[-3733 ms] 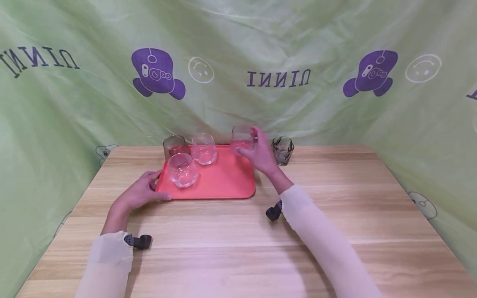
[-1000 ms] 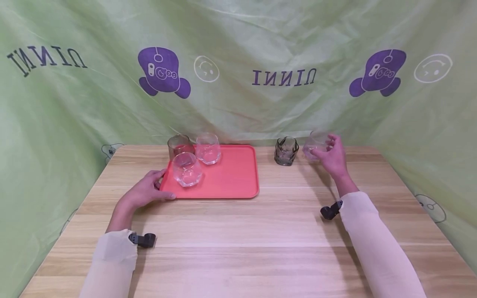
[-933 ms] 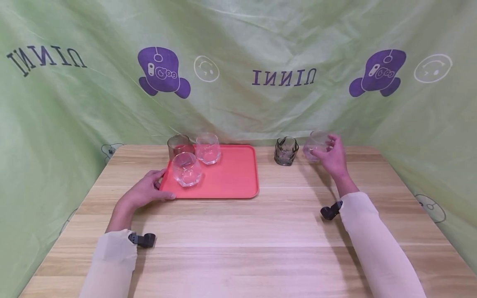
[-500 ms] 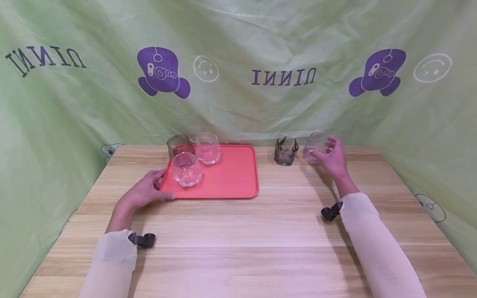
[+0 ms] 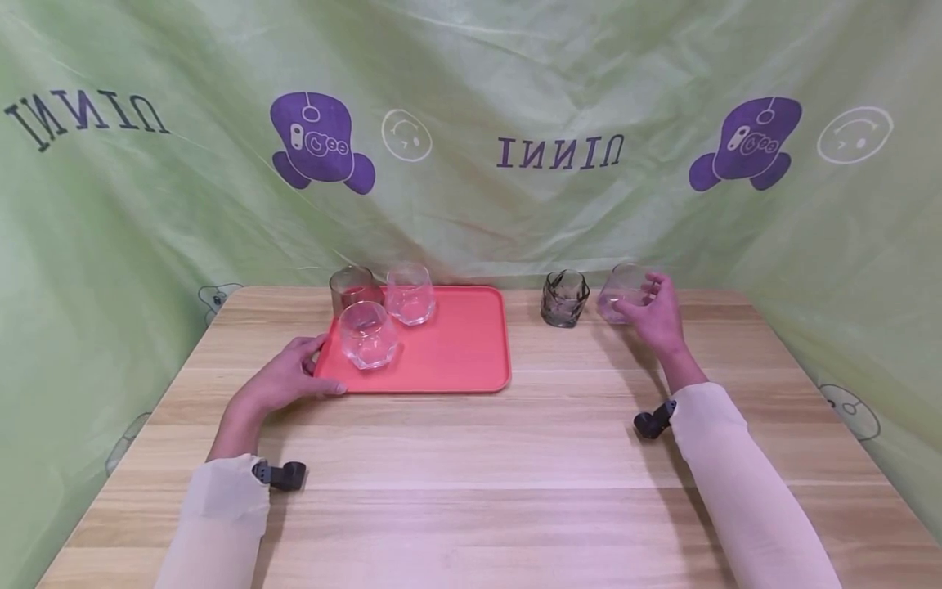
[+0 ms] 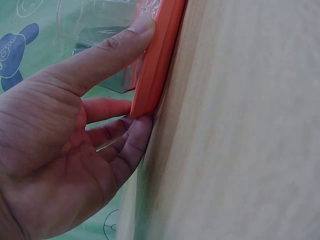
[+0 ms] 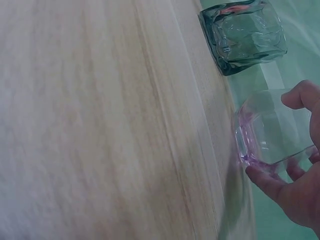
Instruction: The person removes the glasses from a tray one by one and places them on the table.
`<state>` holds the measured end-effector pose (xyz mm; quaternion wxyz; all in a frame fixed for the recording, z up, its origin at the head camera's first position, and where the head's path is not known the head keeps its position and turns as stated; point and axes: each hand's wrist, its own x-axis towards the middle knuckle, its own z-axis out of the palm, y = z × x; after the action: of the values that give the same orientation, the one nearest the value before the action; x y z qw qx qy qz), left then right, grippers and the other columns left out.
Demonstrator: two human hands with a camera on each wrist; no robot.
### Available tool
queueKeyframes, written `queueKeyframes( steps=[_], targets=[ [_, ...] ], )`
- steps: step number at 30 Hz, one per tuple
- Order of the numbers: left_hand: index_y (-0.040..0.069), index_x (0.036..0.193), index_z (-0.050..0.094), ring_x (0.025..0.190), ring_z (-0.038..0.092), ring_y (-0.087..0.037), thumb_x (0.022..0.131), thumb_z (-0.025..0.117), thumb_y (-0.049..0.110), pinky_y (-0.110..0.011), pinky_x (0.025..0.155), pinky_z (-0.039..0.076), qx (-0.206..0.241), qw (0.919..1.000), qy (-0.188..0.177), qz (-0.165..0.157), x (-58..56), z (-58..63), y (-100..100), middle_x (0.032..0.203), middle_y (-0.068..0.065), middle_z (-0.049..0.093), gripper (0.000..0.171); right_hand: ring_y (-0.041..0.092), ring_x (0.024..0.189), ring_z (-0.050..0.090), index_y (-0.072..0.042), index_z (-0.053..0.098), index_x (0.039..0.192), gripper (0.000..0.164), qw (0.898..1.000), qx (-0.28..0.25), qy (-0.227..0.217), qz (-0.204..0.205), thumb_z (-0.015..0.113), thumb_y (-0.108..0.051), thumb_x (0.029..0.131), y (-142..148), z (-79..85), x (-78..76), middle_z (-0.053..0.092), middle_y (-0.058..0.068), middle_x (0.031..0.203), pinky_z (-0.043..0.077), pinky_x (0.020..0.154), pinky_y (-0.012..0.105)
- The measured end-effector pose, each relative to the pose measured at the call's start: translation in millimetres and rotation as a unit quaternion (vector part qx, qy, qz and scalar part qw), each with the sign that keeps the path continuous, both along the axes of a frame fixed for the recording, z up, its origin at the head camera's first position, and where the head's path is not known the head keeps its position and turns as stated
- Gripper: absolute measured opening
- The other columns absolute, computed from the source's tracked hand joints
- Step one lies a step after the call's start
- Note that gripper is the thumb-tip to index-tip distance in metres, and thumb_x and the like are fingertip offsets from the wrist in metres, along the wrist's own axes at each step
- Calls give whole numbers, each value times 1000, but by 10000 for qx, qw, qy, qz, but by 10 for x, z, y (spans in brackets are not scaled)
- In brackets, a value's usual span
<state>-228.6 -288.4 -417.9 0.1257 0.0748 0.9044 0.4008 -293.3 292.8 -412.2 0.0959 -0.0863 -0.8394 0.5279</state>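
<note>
My right hand (image 5: 660, 323) grips a clear glass (image 5: 616, 288) between thumb and fingers at the back right of the table. In the right wrist view, the base of this clear glass (image 7: 246, 137) is right at the tabletop. A dark, faceted tumbler (image 5: 565, 299) stands just left of it. My left hand (image 5: 278, 381) holds the front left corner of a red tray (image 5: 456, 352), thumb on the rim and fingers at its outer edge. Two clear glasses (image 5: 369, 337) stand upright on the tray's left half. Behind them is a brownish glass (image 5: 349, 286).
The tray lies flat on a wooden table (image 5: 471, 474), towards the back. A green printed curtain (image 5: 471, 213) hangs close behind the table and along both sides. Small black cameras (image 5: 653, 420) are fixed at both wrists.
My right hand has carried the clear glass from over the tray's back right corner rightward past the dark tumbler, then slightly lower. The left hand stays on the tray corner.
</note>
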Motion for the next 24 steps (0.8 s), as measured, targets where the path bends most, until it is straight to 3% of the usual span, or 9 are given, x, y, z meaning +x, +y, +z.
queueKeyframes(
  steps=[9,17,24],
  targets=[
    [-1,161,25,106,50,-35,83,88,37,-43,86,47,-152,9998,-60,73,-12,3,-12,139,-25,38,107,42,137,39,-2,16,160,93,9999,41,49,87,78,-9,91,18,-19,0,33,27,154,37,111,51],
    [-2,161,27,99,49,-33,82,89,36,-40,78,46,-145,9999,-17,22,-23,5,-25,132,-23,41,107,42,136,39,-3,15,160,93,9999,13,83,126,78,-7,91,13,-33,-2,33,27,154,38,111,51],
    [0,161,27,102,49,-34,82,89,37,-41,82,47,-116,9999,-40,18,-19,-7,-15,136,-24,40,107,43,136,39,-4,12,161,95,9998,32,67,176,77,-7,91,23,-36,-6,31,28,155,38,111,51]
  ],
)
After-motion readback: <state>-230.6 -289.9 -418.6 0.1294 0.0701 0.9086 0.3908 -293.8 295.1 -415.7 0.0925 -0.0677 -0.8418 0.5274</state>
